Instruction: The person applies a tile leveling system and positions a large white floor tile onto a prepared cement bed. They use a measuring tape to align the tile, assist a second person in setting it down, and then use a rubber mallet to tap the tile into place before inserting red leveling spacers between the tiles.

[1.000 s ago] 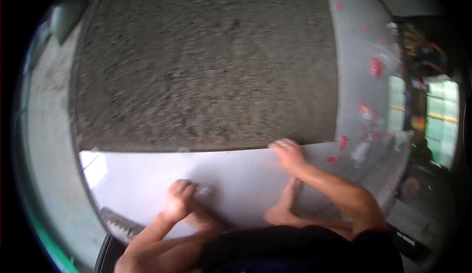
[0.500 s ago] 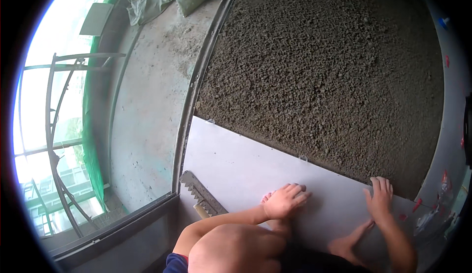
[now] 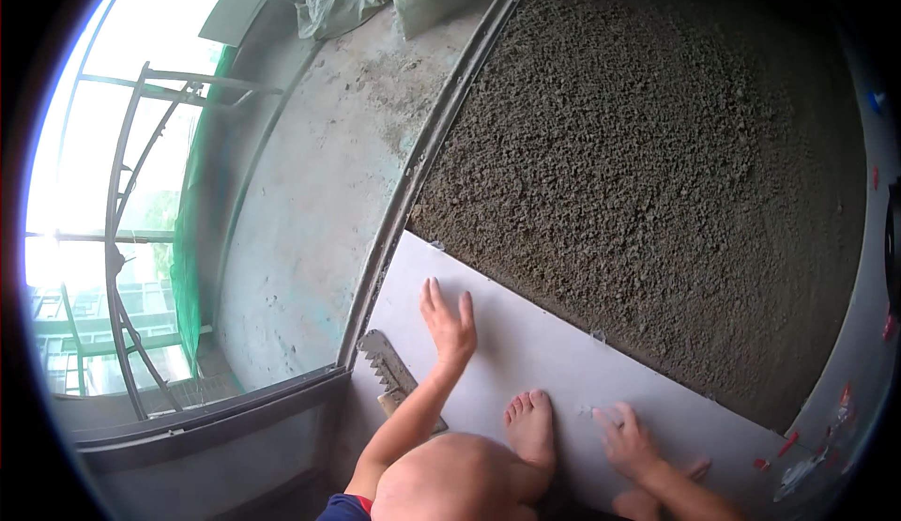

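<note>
We see the smooth white slab (image 3: 507, 324) bordering the crumbly grey-brown mortar bed (image 3: 638, 164). Notched grey metal trowel (image 3: 402, 377) lies near its left edge, probably parked within reach. Left hand (image 3: 448, 319) over the slab: fingers spread, gripping nothing. Right hand (image 3: 627, 439): fingers loosely parted beside a small clear plastic clip (image 3: 586, 410); contact we cannot tell.

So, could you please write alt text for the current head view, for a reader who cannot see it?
A person's left hand is spread over a smooth white slab, the right hand beside a small pale scrap, a bare foot between the hands. Ahead lies dark, rough grit; a toothed trowel rests at left, with a bright window beyond.
</note>
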Tool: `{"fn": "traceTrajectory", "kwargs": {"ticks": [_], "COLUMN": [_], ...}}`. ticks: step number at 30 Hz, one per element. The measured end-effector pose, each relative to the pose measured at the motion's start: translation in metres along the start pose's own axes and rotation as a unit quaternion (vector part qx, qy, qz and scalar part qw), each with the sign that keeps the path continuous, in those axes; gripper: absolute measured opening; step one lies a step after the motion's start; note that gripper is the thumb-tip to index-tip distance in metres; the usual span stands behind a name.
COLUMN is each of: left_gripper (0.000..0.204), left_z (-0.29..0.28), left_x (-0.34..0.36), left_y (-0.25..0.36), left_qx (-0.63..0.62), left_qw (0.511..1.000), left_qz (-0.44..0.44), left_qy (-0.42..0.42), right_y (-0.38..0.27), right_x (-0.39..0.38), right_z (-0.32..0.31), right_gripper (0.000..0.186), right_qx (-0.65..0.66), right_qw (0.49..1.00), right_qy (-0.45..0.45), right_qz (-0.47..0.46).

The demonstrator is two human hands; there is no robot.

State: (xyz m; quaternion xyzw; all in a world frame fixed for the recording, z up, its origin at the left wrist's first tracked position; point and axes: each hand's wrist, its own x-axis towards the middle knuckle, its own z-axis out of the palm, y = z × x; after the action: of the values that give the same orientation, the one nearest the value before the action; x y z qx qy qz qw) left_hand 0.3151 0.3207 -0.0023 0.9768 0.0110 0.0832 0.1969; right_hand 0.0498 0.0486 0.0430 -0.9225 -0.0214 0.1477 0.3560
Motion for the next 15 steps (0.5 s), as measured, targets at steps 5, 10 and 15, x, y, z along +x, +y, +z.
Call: {"fn": "traceTrajectory", "kwargs": {"ticks": [5,10,15], "left_gripper": [0.091,0.083,0.072], "left_z": [0.029,0.043,0.046], "left_x": [-0.015,0.006,-0.006], "left_y": [0.044,0.075,0.04], "left_qx": [0.091,-0.064,-0.222], "left_qw": [0.985,0.967,0.962], "left_qz": [0.041,0.194,0.142], "left_qy": [-0.139,-0.149,-0.072], "right_y": [-0.01,0.001,0.053], "right_x": [0.035,0.025,-0.019], "right_z": [0.061,0.052,0.017], "right_gripper": [0.029,0.011,0.012], "right_qx": [-0.046,0.061,0.123], "right_qw": [0.998,0.996,0.982], "right_qy": [0.033,-0.037,-0.05], "right_qz": [-0.035,0.046,0.136]}}
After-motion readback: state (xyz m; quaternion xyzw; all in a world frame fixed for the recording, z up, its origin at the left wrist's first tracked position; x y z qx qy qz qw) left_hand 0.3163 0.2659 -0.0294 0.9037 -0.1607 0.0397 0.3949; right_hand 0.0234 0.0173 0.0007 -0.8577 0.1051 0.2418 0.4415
